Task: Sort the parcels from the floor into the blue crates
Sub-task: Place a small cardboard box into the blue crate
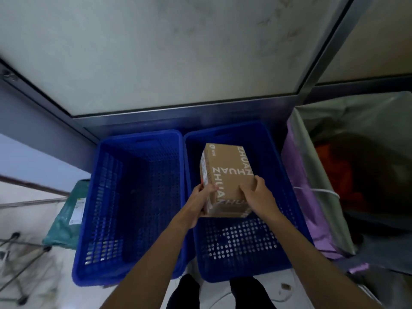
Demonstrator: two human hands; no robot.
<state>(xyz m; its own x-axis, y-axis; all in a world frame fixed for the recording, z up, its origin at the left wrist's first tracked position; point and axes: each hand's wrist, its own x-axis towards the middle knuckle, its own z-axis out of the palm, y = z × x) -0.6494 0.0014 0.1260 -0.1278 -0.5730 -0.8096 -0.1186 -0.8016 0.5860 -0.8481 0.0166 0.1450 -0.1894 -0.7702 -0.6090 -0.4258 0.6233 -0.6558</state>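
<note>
L hand [199, 202] and R hand [259, 195] both grip one cardboard box [227, 172] at its near end. L hand takes the near-left corner, fingers curled onto the side w/ the label. R hand lies on the near-right corner, fingers bent over the top face. The hands are apart, w/ the box's width between them. Both forearms are bare and reach forward & down, almost straight, coming closer together toward the box.

The box is brown w/ white letters "ZHUAN". Its long side points away from the person and it is tilted a little. It is inside the outline of the right blue crate [234, 246], over the perforated bottom; whether it touches the bottom I cannot tell. The left blue crate [104, 197] stands just beside, rim near rim.

On the floor, left of this crate, lies a green parcel [66, 221] w/ a white label, against the crate wall. Right of the crates stands a bin [312, 197] w/ grey & purple liner. Behind the crates is a frosted panel [178, 52] in a metal frame.
</note>
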